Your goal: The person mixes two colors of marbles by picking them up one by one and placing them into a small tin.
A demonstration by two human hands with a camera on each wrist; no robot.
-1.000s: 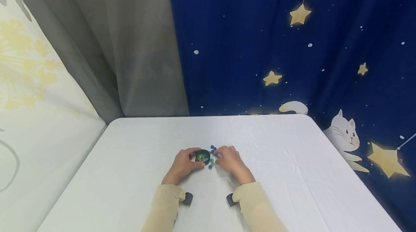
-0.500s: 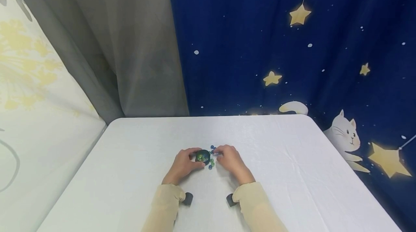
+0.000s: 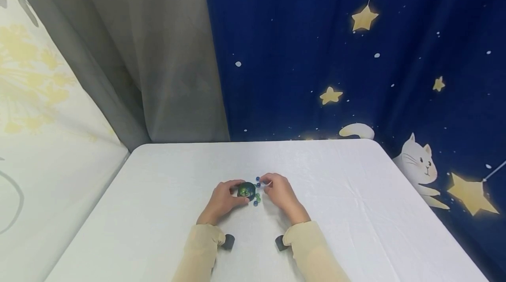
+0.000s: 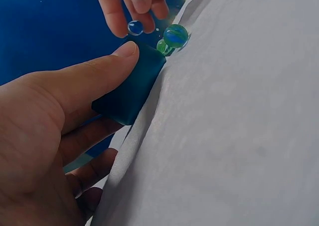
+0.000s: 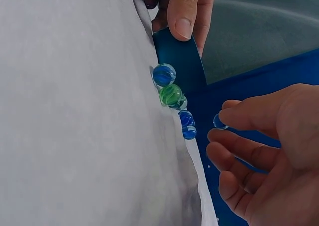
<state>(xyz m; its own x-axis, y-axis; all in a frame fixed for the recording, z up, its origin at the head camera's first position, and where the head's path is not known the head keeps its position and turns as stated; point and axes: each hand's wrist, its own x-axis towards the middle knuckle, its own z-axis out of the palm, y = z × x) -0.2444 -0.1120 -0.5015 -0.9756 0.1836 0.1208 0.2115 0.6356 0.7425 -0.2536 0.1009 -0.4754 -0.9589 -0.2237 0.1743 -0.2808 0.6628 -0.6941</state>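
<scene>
Left hand [image 3: 222, 201] gripped the dark round cup [image 3: 247, 190] on the desk [image 3: 356, 211]; right hand [image 3: 280, 193] pinched a blue marble [image 5: 220, 121] above loose marbles [image 3: 257, 199].

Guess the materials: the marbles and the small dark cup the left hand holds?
Marbles: probably glass, glossy and see-through, with coloured swirls inside and bright highlights. Cup: likely plastic, opaque dark teal with a smooth, dull sheen; metal can't be ruled out.
</scene>
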